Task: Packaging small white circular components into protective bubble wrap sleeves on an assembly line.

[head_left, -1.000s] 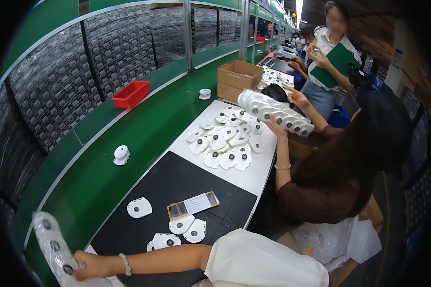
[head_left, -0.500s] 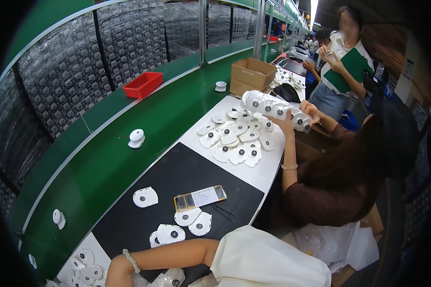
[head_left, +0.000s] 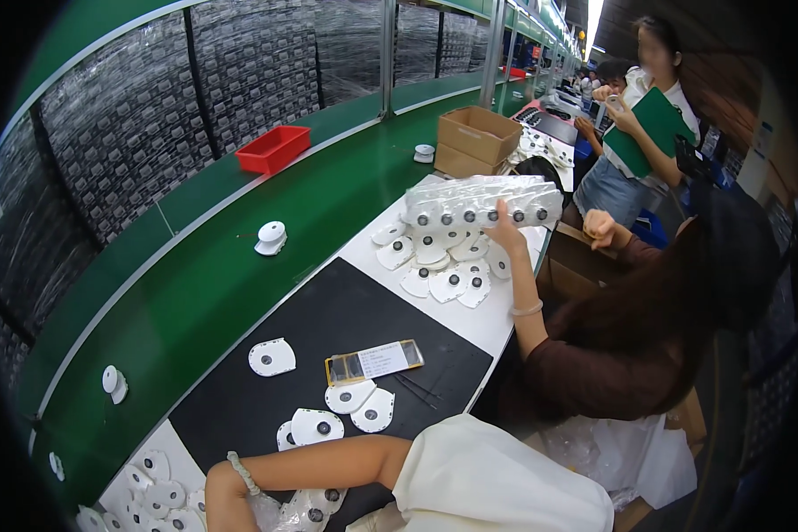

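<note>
My right arm, in a white sleeve with a pale scrunchie at the wrist, crosses the bottom of the view. My right hand (head_left: 224, 504) bends down toward the lower edge, its fingers out of sight. Close beside it lie white valved masks in clear plastic (head_left: 317, 507); whether the hand grips them is hidden. My left hand is out of view. Loose white masks with round valves (head_left: 317, 427) rest on the black mat (head_left: 319, 310), above my forearm. Another single mask (head_left: 272, 357) lies farther off. More masks (head_left: 157, 496) are heaped left of my hand.
A flat labelled case (head_left: 377, 363) and dark thin tweezers (head_left: 418, 390) lie on the mat. Beyond, a co-worker's hand (head_left: 505, 229) holds a clear bag of masks (head_left: 483, 202) over a mask pile (head_left: 448, 266). Masks dot the green belt (head_left: 204, 310). A red bin (head_left: 275, 151) and cardboard box (head_left: 479, 135) stand farther away.
The co-worker's bag has swung from tilted to nearly level, and their other hand has come off it. More of the plastic-wrapped masks show beside my right wrist. The view has shifted slightly.
</note>
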A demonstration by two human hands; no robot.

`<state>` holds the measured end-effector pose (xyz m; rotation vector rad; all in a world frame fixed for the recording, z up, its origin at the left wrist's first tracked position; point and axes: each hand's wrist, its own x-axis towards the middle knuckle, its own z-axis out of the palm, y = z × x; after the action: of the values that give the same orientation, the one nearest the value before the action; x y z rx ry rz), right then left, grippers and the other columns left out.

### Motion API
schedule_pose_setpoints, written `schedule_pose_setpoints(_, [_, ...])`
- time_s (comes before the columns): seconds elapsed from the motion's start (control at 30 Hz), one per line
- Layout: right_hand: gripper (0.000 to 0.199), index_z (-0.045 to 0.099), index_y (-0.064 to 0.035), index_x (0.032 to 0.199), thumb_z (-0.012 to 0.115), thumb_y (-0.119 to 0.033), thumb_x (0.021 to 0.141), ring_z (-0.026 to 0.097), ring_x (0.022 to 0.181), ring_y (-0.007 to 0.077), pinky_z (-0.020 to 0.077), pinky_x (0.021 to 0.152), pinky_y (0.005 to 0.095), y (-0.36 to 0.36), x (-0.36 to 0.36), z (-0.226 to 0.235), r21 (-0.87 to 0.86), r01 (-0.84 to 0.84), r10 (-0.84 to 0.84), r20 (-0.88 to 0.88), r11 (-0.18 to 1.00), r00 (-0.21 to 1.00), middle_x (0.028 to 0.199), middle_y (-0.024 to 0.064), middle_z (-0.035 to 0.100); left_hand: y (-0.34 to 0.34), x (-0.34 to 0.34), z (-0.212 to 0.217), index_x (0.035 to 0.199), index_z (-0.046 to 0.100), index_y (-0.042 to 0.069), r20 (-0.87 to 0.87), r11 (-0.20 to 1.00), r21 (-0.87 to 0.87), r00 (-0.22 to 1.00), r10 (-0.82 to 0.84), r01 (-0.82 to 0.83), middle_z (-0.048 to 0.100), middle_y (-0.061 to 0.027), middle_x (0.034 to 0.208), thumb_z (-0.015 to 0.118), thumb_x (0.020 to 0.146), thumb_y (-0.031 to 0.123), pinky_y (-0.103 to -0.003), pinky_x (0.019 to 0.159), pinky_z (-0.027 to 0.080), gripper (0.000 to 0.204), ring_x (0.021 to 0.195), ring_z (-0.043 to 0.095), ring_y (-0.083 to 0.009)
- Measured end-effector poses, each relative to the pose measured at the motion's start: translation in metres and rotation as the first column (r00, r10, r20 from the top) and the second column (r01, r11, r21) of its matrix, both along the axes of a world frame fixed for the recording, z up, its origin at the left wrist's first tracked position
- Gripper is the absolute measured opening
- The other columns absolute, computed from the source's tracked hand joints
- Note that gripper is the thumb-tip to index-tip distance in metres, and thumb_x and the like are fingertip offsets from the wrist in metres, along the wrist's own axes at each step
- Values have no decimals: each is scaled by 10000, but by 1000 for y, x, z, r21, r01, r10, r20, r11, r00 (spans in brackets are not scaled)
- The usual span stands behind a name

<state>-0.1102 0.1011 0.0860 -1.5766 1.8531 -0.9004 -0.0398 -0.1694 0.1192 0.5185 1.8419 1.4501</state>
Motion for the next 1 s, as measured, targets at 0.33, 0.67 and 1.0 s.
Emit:
schedule_pose_setpoints(0.33, [443,573,40,652,702,-382,617,506,599,187,404,570,306,21,-4,-10,19,164,-163,-31,986,986,629,130,562,36,10,-10,1018,513,-87,279,884,127,871,403,-450,533,-184,1008,442,682,116,-358,806,412,398,910,519,-286])
schedule_pose_setpoints(0.67, [373,594,12,735,600,-361,732,549,627,293,420,589,366,18,-12,-13,-55,276,-277,-2,959,961,683,180,573,-12,-49,-9,608,546,3,-869,811,25,388,307,-585,505,-26,532,615,678,34,-199,443,333,103,485,455,-85])
schedule_pose_setpoints(1.0, [232,628,-3,793,623,-232,752,568,570,125,417,533,234,35,-20,15,39,330,-332,152,943,931,657,85,616,8,-30,10,942,576,44,-821,770,375,200,534,-516,568,-52,769,613,727,57,-240,593,408,219,677,518,-121])
